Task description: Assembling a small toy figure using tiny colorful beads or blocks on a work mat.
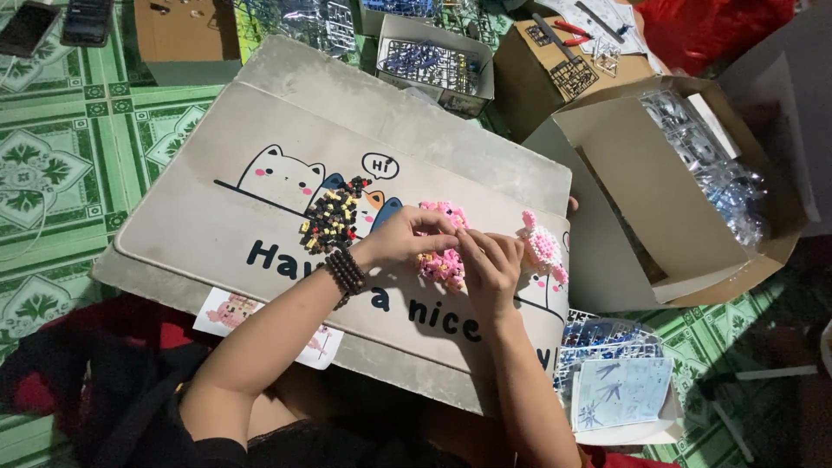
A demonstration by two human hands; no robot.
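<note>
Beige and worn, the lap board (286,130) fills the middle of the frame, tilted so its long edge runs from upper left down to lower right, with cartoon cats and dark lettering printed across it. On it your two hands meet just right of centre. Your left hand (403,241), with a dark bead bracelet (345,273) at the wrist, has its fingers curled down onto the pile of pink bricks (442,260), pinching at small pieces; your right hand (490,269) closes in from the lower right, fingertips touching the same pile. Whether either hand has a single brick firmly pinched, you cannot tell from here, since the fingers cover it.

The pink pile lies directly beneath and between both hands, so neither is clearly nearer. Just right of your right hand, touching the board's edge, stands the part-built pink and white figure (544,247), its long axis slanting from upper left to lower right. Left of your left hand, near but apart, sits a heap of dark brown and yellow bricks (332,221).

At right, a large open cardboard box (641,182) holds clear plastic bags. Upper centre, a smaller white box (438,65) carries grey parts frames. Lower left of the board, a small printed sheet (230,312) shows a pink figure. Bottom right lies a pale blue leaflet (620,390). Upper left, two dark phones (56,24) rest on green patterned tiles (52,165).
</note>
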